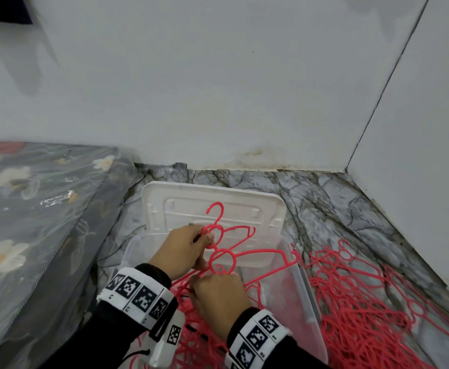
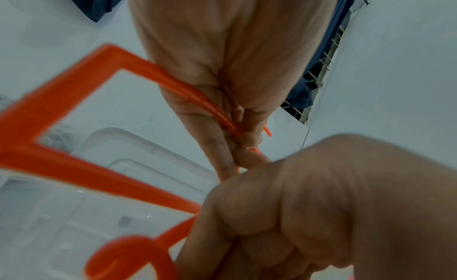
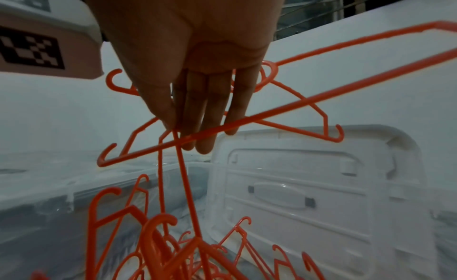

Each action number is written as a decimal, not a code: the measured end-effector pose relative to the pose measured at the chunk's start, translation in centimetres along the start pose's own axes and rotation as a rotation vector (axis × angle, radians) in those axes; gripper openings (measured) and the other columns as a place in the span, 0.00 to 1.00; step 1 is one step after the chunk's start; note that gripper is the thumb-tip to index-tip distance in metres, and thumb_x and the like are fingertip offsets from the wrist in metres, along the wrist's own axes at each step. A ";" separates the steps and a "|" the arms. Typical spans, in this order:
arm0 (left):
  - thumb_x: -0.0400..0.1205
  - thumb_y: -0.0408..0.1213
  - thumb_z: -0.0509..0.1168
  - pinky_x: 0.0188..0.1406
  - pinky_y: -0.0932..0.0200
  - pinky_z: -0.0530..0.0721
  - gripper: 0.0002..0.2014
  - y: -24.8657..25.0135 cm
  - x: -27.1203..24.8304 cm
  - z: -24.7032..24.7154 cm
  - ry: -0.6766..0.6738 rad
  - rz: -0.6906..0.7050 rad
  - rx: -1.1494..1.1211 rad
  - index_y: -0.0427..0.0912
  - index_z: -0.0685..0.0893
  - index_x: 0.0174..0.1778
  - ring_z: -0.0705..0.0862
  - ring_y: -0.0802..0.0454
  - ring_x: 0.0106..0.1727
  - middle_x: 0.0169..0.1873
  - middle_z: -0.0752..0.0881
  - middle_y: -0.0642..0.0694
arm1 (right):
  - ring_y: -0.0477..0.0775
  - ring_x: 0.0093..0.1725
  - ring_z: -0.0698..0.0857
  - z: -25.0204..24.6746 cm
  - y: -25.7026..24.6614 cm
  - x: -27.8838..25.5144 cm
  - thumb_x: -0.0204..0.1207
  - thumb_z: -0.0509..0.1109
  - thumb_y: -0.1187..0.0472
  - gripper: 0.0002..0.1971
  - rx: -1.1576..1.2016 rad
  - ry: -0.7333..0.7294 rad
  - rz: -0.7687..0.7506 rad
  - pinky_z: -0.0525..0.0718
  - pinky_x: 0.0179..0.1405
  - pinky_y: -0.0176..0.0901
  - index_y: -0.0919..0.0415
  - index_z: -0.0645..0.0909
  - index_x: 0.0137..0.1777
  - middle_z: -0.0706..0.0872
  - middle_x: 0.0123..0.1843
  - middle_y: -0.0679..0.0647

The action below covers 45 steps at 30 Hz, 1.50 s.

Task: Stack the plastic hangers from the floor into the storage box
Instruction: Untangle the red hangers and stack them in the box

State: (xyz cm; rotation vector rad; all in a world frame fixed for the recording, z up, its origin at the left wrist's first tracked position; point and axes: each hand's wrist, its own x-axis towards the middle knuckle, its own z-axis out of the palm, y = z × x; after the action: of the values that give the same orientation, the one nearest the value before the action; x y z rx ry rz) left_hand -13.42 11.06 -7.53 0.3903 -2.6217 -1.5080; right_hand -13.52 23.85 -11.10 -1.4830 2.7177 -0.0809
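Both hands are over the clear storage box (image 1: pixel 295 286). My left hand (image 1: pixel 204 241) grips red plastic hangers (image 1: pixel 260 252) near their necks, hooks pointing away from me. In the left wrist view its fingers (image 2: pixel 247 147) curl round two thin hanger bars (image 2: pixel 74 163). Just below, my right hand (image 1: pixel 207 280) holds the same bunch; in the right wrist view its fingertips (image 3: pixel 197 131) pinch thin hanger strands, and a long bar (image 3: pixel 321 94) crosses in front. More hangers (image 3: pixel 160 245) lie tangled inside the box. A large pile of hangers (image 1: pixel 364 310) is on the floor to the right.
The white lid (image 1: pixel 258 209) leans upright at the back of the box. A flowered mattress in plastic (image 1: pixel 32 209) borders the left. White walls meet in a corner at the back right. The floor is marble-patterned grey.
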 end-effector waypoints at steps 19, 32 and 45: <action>0.87 0.40 0.59 0.36 0.60 0.80 0.14 -1.1 0.6 -0.3 0.019 0.060 0.301 0.36 0.83 0.42 0.84 0.57 0.27 0.29 0.84 0.55 | 0.65 0.50 0.84 0.2 2.7 0.0 0.82 0.57 0.61 0.12 -0.074 -0.052 0.022 0.70 0.39 0.50 0.61 0.82 0.51 0.87 0.49 0.60; 0.87 0.41 0.58 0.40 0.52 0.87 0.14 -1.1 0.9 -0.7 -0.010 0.069 0.241 0.35 0.83 0.45 0.87 0.52 0.30 0.37 0.86 0.52 | 0.47 0.53 0.82 -2.5 8.7 0.6 0.79 0.65 0.48 0.13 0.317 -0.003 0.139 0.81 0.50 0.45 0.50 0.77 0.60 0.84 0.53 0.44; 0.66 0.72 0.59 0.36 0.58 0.77 0.26 -2.4 1.5 -3.1 -0.013 0.089 0.272 0.52 0.78 0.41 0.80 0.54 0.33 0.28 0.78 0.53 | 0.50 0.50 0.82 -4.1 11.7 0.3 0.81 0.64 0.56 0.04 0.366 0.082 0.133 0.80 0.48 0.48 0.53 0.80 0.51 0.86 0.49 0.47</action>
State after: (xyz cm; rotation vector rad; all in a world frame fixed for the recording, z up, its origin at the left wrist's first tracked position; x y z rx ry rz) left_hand -13.84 6.96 -8.10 0.2800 -2.8197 -1.1351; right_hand -23.71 30.03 -7.80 -1.2194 2.6636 -0.6096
